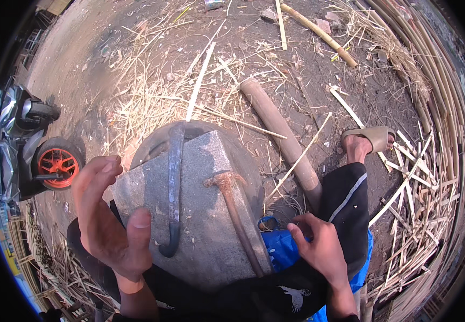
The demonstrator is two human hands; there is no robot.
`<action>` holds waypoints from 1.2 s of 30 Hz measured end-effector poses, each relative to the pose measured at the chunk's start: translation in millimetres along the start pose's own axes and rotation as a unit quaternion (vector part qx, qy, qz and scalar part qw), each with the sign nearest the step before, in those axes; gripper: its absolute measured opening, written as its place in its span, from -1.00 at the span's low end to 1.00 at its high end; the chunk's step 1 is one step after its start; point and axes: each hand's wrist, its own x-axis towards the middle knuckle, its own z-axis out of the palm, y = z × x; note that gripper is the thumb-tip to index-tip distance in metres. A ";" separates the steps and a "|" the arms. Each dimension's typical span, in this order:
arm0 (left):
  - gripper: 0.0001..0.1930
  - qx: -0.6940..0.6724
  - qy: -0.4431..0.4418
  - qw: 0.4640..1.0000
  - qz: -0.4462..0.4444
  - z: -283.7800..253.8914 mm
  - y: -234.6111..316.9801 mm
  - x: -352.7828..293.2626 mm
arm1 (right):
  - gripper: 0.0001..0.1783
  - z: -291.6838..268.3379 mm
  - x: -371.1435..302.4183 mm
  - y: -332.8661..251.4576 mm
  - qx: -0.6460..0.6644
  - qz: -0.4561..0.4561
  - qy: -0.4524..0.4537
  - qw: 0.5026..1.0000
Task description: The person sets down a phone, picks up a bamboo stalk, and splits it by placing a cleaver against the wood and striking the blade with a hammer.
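My left hand [112, 220] is raised over the left side of a grey stone block [208, 236], with nothing in it; its fingers are stretched and the thumb stands apart. Above my right thigh, my right hand [322, 249] hangs loosely bent, thumb apart from the fingers, and no object shows in it. On the block lies a machete [175, 177] with a long flat blade and a dark hooked handle end pointing toward me. To its right rests a rusty hammer-like tool [235, 220], its head on the far side.
A dark round tyre-like rim [155, 142] shows behind the block. Beyond it lie a thick bamboo pole [278, 129] and scattered pale strips [152, 115]. Blue plastic [281, 247] sits by my right leg. A motorbike wheel [57, 165] stands left; long bamboo poles [441, 102] line the right.
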 end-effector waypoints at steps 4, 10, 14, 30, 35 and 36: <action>-0.53 0.051 -0.152 0.883 -0.442 -13.5 -62.7 -99.5 | -0.68 -76.9 177.7 103.6 -0.052 -0.032 -0.009 0.998; 0.18 0.268 -0.281 0.781 -0.489 -1.4 -144.9 -147.8 | -0.62 -220.4 481.9 253.4 -0.262 0.070 0.176 0.946; 0.46 0.240 -0.274 0.790 -0.493 4.8 -190.3 -129.8 | -0.40 -263.5 611.9 280.3 -0.229 0.132 0.318 0.910; 0.39 0.258 -0.260 0.764 -0.531 4.9 -178.2 -115.4 | -0.68 -155.3 417.4 80.6 -0.361 -0.122 0.356 0.853; 0.16 0.189 -0.220 0.822 -0.490 -12.5 -177.4 -127.3 | -0.80 -208.4 170.6 -67.0 -0.633 -0.213 0.363 0.650; 0.08 0.182 -0.224 0.831 -0.476 -10.7 -171.2 -133.3 | -0.81 -215.9 136.3 -83.3 -0.634 -0.240 0.363 0.639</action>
